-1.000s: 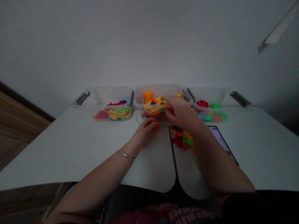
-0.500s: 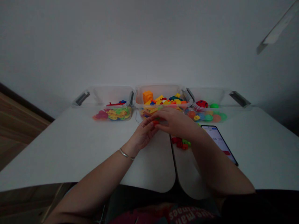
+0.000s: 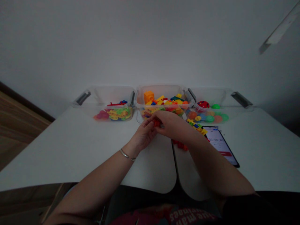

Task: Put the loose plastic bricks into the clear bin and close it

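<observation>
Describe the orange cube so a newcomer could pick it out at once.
Three clear plastic bins stand along the far edge of the white table. In the middle bin, at its back left corner, sits the orange cube block, bulkier than the small multicoloured bricks beside it.

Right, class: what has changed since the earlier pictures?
The right hand has left the middle bin and come down to meet the left hand; together they hold a small red brick in front of the bin. A strip of yellow and green bricks now shows beside the phone. The left bin and right bin stayed put.
</observation>
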{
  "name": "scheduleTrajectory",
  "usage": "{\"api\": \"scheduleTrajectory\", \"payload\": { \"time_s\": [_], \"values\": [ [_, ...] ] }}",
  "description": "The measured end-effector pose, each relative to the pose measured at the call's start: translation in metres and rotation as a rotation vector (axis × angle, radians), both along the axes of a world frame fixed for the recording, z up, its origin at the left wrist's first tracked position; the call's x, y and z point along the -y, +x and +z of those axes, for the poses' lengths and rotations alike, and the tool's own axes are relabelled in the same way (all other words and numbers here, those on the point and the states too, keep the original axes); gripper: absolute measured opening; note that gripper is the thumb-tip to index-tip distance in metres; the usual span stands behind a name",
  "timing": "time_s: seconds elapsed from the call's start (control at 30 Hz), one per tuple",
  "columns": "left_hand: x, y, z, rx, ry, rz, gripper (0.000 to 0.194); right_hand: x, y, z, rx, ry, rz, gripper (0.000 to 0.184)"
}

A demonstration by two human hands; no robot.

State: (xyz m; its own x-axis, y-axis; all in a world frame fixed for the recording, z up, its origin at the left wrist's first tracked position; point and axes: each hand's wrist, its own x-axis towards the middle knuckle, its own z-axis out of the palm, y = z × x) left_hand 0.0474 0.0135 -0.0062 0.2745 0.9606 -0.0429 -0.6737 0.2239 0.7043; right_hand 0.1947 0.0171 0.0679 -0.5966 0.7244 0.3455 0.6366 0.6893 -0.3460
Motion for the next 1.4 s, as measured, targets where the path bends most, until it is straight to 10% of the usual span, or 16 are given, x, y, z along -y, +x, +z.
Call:
{"api": "scheduleTrajectory", "payload": {
  "time_s": [0.5,0.97,1.23,1.4],
  "values": [
    [-0.001,-0.004,-0.001,0.014,-0.152,0.068,0.014,-0.028,0.039,0.007,-0.344,0.415,-0.323,0.03],
    [0.002,-0.006,0.0,-0.012,-0.144,0.042,0.015,-0.021,0.024,0.0,0.034,0.288,-0.312,0.04],
    [0.005,-0.004,-0.01,-0.356,0.184,0.002,0.018,-0.024,0.029,0.001,-0.031,0.239,-0.153,0.044],
    [0.013,0.005,-0.012,-0.912,0.848,-0.037,0.03,-0.027,0.035,0.001,-0.049,0.242,-0.187,0.045]
  ]
}}
